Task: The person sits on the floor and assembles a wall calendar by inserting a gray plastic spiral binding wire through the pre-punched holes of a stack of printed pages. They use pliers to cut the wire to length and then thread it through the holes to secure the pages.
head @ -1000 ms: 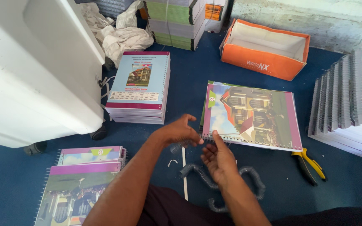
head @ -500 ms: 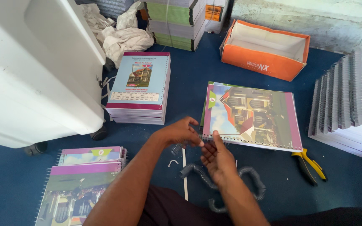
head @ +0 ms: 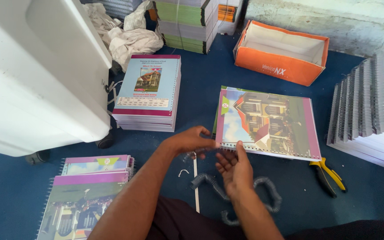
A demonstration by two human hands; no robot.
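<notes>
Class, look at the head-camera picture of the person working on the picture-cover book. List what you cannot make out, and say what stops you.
1. Head view: the coil end at the picture-cover book edge, covered by the left hand and right hand.
2. The white machine, cut off by the top and left edges.
3. The spiral-bound stack, cut off by the right edge.
4. The small white scrap on the floor, too small to identify.

Left hand [head: 191, 141] pinching the near left corner of a notebook with a house picture [head: 267, 122] on blue floor [head: 201, 93], right hand [head: 234, 166] open just below its punched edge, grey spiral coils [head: 267, 191] near, yellow-handled pliers [head: 327, 175] right, orange box [head: 281, 53] far, stack of blue-covered books [head: 150, 91] left.
</notes>
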